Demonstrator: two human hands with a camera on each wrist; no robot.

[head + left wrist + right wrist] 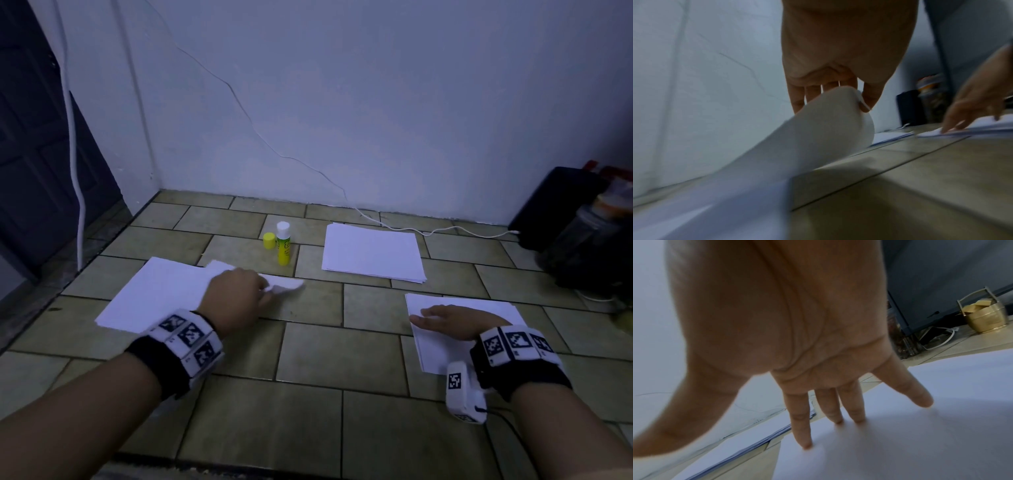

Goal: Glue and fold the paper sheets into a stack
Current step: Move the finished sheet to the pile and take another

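Observation:
A white paper sheet (154, 291) lies on the tiled floor at the left. My left hand (265, 291) pinches its right edge, which curls upward and over (818, 129) between thumb and fingers (797, 104). My right hand (424, 317) rests flat on a second sheet (479, 308) at the right, its straight fingers (801, 434) pressing that sheet (900, 443) near the left edge. A stack of white sheets (373, 251) lies farther back, and its edge (756, 436) shows in the right wrist view. A yellow glue stick (283, 245) stands upright beside its yellow cap (269, 240).
A white cable (411, 230) runs along the wall base to a black case (555, 205) and a jar (582, 233) at the right. A dark door (34, 137) stands at the left. A brass pot (984, 316) sits beyond the right sheet.

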